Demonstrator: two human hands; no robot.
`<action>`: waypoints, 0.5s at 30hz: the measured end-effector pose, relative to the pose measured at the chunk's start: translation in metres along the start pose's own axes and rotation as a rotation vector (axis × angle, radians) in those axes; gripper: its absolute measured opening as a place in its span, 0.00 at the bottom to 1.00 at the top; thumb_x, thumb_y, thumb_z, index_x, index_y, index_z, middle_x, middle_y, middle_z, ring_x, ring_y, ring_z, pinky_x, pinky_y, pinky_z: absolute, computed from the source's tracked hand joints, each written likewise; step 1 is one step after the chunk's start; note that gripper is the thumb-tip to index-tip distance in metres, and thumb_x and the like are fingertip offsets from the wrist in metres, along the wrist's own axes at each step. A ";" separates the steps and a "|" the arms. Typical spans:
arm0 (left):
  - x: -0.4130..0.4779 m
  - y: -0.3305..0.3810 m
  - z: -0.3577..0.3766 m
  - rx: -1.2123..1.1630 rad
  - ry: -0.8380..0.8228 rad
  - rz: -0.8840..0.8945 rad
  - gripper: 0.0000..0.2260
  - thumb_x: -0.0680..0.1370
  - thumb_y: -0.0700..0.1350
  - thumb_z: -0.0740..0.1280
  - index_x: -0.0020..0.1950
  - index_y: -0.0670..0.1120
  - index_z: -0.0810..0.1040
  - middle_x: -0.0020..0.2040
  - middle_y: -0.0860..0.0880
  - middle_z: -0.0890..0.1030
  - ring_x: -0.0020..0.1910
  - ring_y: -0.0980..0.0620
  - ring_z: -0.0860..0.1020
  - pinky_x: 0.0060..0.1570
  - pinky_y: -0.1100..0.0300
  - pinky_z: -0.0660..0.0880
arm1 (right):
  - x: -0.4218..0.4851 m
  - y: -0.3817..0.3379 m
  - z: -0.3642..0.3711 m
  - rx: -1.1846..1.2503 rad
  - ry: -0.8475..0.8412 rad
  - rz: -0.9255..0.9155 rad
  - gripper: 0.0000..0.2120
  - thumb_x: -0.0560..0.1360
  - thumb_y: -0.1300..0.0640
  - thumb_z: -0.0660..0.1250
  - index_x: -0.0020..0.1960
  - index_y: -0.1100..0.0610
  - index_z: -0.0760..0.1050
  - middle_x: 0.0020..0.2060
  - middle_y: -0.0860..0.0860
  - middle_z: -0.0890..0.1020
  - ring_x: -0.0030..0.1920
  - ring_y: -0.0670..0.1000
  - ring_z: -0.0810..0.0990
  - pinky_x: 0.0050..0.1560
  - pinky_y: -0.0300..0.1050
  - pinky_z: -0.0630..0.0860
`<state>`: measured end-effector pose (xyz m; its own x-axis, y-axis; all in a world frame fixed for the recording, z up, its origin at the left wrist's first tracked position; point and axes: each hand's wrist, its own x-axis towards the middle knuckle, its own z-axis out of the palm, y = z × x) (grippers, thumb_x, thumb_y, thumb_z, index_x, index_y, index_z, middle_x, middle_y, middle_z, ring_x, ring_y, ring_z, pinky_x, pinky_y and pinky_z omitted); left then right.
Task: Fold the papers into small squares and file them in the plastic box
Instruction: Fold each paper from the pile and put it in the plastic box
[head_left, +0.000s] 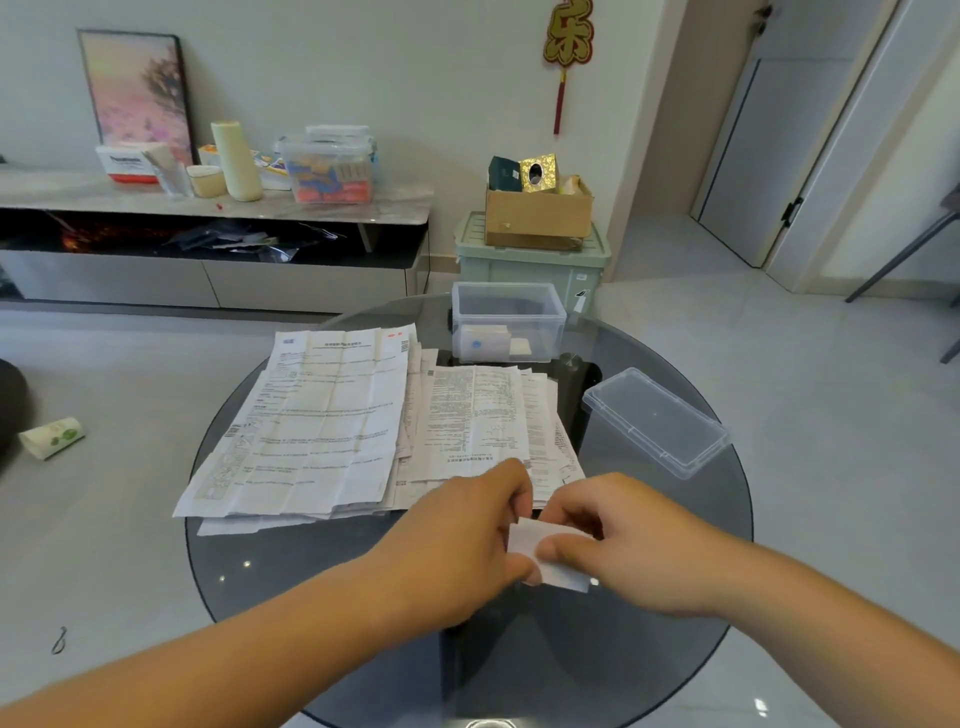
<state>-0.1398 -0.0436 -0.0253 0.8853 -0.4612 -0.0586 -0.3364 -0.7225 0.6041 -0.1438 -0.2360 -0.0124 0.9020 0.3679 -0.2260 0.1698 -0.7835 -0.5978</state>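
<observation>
Meanwhile, both hands, left (467, 535) and right (623, 545), pinched the folded paper (550, 551) near the table's (311, 571) front edge; light and floppy, it seemed best gripped at its creased edges.

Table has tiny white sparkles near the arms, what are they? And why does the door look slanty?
Head view: the sparkles are lights reflecting off the glossy glass table; the wide-angle lens leans the door at the frame's edge; the folded paper looks sharp.
</observation>
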 end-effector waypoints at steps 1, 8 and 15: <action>0.003 0.001 -0.009 -0.013 0.041 0.010 0.17 0.71 0.53 0.77 0.47 0.58 0.69 0.41 0.55 0.78 0.40 0.58 0.77 0.44 0.59 0.77 | 0.002 -0.003 -0.007 0.026 0.038 -0.023 0.07 0.78 0.51 0.69 0.41 0.45 0.79 0.37 0.41 0.80 0.38 0.41 0.77 0.40 0.37 0.72; 0.083 -0.016 -0.097 0.318 0.208 0.107 0.30 0.72 0.63 0.73 0.70 0.56 0.70 0.65 0.57 0.73 0.63 0.56 0.72 0.65 0.56 0.71 | 0.069 -0.011 -0.086 0.106 0.517 -0.109 0.09 0.80 0.55 0.65 0.43 0.47 0.82 0.37 0.44 0.82 0.39 0.46 0.80 0.42 0.45 0.77; 0.202 -0.051 -0.136 0.775 -0.033 0.114 0.39 0.74 0.69 0.67 0.79 0.52 0.61 0.72 0.50 0.71 0.71 0.47 0.69 0.74 0.47 0.60 | 0.201 0.000 -0.134 0.018 0.575 -0.104 0.10 0.82 0.56 0.63 0.47 0.51 0.82 0.41 0.47 0.82 0.43 0.53 0.80 0.46 0.49 0.78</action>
<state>0.1004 -0.0298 0.0399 0.8263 -0.5600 -0.0604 -0.5630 -0.8179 -0.1184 0.0905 -0.2294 0.0451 0.9525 0.1073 0.2851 0.2664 -0.7471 -0.6089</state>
